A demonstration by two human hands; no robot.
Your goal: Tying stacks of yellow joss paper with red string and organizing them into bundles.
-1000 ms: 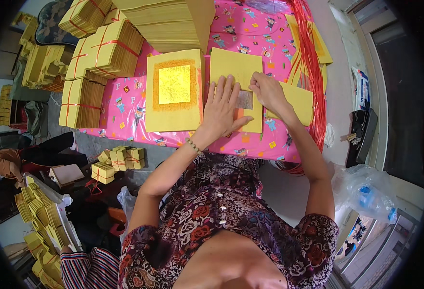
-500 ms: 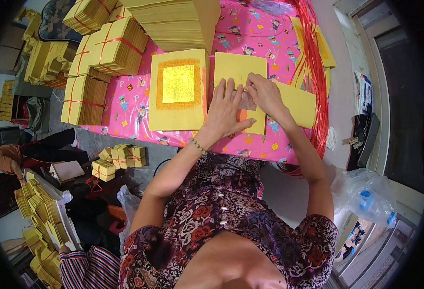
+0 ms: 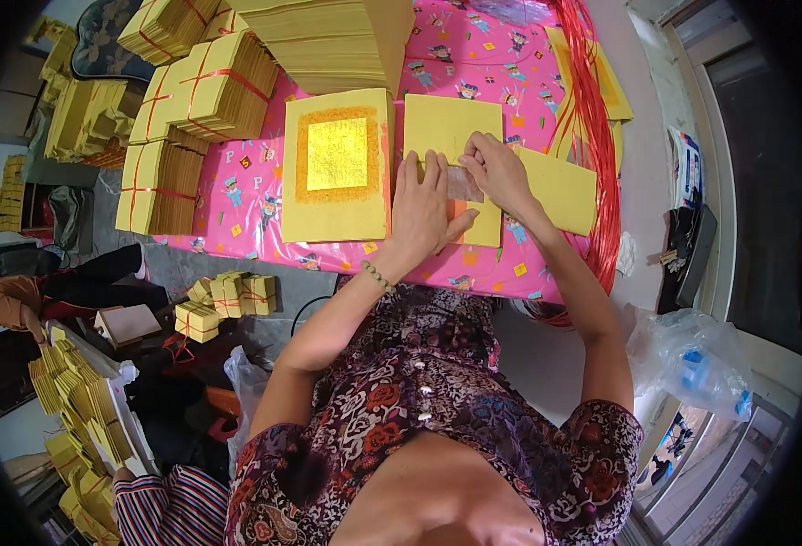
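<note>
Flatly, the left hand (image 3: 422, 207) lay outstretched on yellow paper (image 3: 454, 121) | right hand (image 3: 501, 175) curled over it, grip unclear | gold-centred stack (image 3: 338, 155) beside, on pink surface (image 3: 487, 276)

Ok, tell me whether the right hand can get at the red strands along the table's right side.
Probably yes: only flat yellow paper seems to lie between the right hand and the red strands, with nothing upright blocking the way.
</note>
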